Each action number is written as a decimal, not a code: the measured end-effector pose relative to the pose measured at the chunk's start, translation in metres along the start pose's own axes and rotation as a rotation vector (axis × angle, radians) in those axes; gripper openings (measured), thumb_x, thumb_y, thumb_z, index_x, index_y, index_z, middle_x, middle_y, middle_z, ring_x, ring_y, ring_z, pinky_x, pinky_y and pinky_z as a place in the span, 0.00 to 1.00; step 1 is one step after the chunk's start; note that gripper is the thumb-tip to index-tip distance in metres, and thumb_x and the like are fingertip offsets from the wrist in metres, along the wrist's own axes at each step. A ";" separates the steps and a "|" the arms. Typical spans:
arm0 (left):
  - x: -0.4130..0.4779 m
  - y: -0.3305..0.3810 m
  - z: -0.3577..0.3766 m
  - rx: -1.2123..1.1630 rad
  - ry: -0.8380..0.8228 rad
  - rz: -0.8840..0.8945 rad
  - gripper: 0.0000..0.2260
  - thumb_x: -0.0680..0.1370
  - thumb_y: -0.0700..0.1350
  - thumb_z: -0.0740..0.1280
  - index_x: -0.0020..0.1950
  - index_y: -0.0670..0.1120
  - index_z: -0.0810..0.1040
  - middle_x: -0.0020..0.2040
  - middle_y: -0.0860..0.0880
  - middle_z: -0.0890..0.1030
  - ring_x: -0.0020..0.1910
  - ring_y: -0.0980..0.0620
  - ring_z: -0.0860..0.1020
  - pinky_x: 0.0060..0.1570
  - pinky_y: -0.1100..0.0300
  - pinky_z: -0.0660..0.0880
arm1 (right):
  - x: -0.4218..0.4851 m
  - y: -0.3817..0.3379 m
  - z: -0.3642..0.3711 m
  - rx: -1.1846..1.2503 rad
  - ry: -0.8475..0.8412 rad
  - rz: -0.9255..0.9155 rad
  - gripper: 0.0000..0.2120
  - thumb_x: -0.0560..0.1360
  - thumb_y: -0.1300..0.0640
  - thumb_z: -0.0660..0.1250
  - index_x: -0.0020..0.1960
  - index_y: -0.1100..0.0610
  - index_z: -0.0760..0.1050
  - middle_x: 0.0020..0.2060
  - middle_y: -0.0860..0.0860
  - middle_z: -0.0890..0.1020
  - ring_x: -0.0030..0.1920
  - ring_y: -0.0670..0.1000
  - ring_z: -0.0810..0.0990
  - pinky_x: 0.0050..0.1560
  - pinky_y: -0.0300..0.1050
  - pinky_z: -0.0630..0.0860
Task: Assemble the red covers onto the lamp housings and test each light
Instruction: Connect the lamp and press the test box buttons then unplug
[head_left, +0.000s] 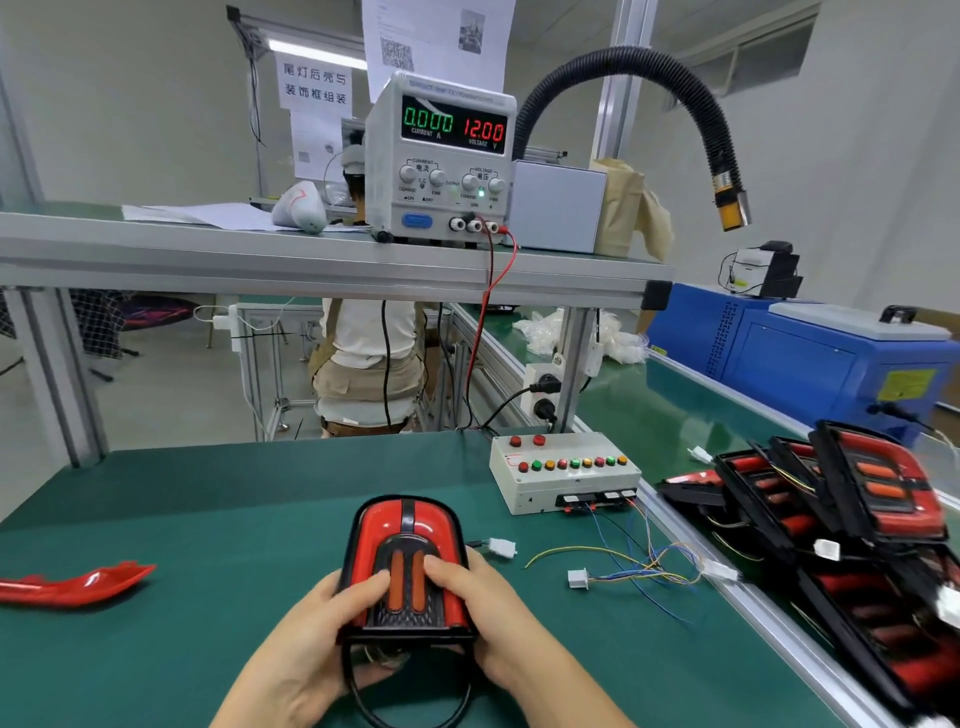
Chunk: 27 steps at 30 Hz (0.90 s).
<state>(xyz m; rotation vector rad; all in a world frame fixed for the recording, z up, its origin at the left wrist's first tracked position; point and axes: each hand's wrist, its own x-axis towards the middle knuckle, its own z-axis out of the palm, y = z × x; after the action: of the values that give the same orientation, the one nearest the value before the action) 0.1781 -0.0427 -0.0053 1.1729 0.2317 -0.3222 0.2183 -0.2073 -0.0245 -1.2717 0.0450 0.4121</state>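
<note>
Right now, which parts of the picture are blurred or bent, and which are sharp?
Head view: the stacked lamps at right are smeared; the held lamp and the power supply display are sharp; the shelf bows slightly from wide-angle distortion.

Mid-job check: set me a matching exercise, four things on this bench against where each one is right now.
Things
1. red-and-black lamp unit with orange strips
2. loose curved red plastic cover
3. white test box with coloured buttons
4. grey bench power supply

Places
A. on the upper metal shelf
B. gripped by left hand and right hand
C. far left on the green mat
D. right of the lamp unit

Pairs: 1-B, 2-C, 3-D, 4-A
</note>
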 end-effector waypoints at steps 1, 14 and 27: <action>0.000 0.001 0.001 0.008 0.013 0.013 0.15 0.74 0.43 0.68 0.60 0.43 0.78 0.53 0.35 0.82 0.48 0.38 0.81 0.49 0.42 0.76 | 0.000 0.001 0.000 -0.013 -0.003 -0.024 0.18 0.77 0.57 0.69 0.65 0.56 0.72 0.53 0.56 0.85 0.51 0.56 0.85 0.50 0.49 0.81; -0.015 0.031 -0.008 0.141 -0.243 0.162 0.19 0.63 0.41 0.71 0.54 0.44 0.82 0.53 0.33 0.81 0.45 0.38 0.81 0.46 0.47 0.79 | -0.002 -0.030 -0.016 -0.388 0.242 -0.146 0.26 0.72 0.27 0.44 0.52 0.36 0.75 0.61 0.44 0.76 0.68 0.46 0.68 0.73 0.50 0.58; 0.014 0.016 0.014 0.124 0.029 0.179 0.10 0.77 0.37 0.62 0.57 0.41 0.78 0.47 0.37 0.84 0.43 0.39 0.84 0.38 0.48 0.80 | -0.044 -0.025 -0.018 0.023 -0.255 0.085 0.23 0.75 0.51 0.70 0.67 0.56 0.71 0.60 0.61 0.80 0.57 0.67 0.80 0.44 0.56 0.82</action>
<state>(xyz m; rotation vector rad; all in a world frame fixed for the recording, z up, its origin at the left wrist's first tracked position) 0.1970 -0.0523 0.0091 1.3113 0.1320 -0.1643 0.1890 -0.2418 0.0046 -1.1889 -0.1119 0.6419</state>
